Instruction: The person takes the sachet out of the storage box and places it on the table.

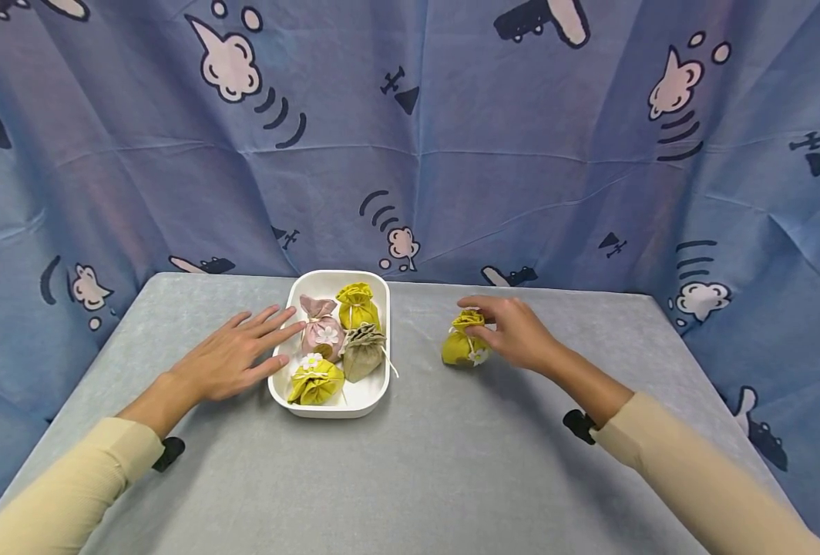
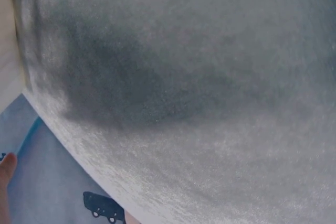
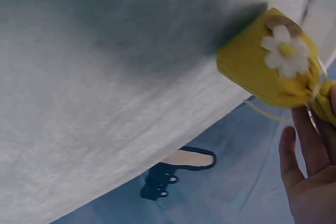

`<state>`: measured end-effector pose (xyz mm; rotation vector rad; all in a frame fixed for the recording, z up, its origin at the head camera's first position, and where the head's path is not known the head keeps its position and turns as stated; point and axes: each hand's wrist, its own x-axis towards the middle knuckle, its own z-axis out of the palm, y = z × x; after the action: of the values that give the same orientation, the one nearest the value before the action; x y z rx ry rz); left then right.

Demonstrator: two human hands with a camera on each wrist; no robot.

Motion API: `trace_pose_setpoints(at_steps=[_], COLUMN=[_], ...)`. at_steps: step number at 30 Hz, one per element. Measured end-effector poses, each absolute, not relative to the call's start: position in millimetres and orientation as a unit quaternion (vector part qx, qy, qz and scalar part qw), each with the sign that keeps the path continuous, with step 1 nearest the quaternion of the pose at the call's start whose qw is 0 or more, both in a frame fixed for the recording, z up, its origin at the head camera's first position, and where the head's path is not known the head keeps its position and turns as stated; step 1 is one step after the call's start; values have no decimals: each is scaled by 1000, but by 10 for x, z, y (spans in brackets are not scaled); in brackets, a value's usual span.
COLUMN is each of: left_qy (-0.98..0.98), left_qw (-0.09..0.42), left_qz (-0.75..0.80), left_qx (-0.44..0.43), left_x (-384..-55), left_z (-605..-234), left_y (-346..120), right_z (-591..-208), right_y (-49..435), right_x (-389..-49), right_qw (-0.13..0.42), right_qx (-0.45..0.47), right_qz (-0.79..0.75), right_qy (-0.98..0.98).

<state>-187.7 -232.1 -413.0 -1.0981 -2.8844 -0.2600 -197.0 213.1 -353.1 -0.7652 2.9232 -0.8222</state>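
My right hand (image 1: pixel 521 333) pinches the gathered neck of a yellow drawstring pouch (image 1: pixel 455 351), right of the white tray (image 1: pixel 341 412). The right wrist view shows this pouch (image 3: pixel 247 61) with a white felt flower and a tied cord, fingers at its neck. With fingers spread, my left hand (image 1: pixel 226 358) lies at the tray's left side, fingertips over the rim near a pink pouch (image 1: pixel 334 349). Beside that one in the tray are a yellow pouch (image 1: pixel 360 312) behind, a grey-green pouch (image 1: pixel 363 358) at right and another yellow pouch (image 1: pixel 315 388) in front.
A grey cloth covers the table (image 1: pixel 410 478). Behind it and along both sides hangs a blue printed curtain (image 1: pixel 493 193). Mostly tabletop (image 2: pixel 210 156) fills the left wrist view. A cord from the grey-green pouch hangs over the tray's right rim.
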Motion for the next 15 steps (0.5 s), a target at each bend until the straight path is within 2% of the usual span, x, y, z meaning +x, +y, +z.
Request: trace_pose_setpoints(at_steps=[6, 15], left_qy=[-931, -932], left_qw=[23, 24], left_qz=[-84, -81], left_qx=[-355, -352], left_x=[-1879, -1883], left_z=[-4134, -4148], left_y=[-2319, -2328], right_z=[-3601, -3571], right_y=[2169, 2163], right_x=[-1987, -2016], right_qw=[21, 12], right_qx=[-210, -214], right_qz=[-246, -243], right_qy=[946, 946])
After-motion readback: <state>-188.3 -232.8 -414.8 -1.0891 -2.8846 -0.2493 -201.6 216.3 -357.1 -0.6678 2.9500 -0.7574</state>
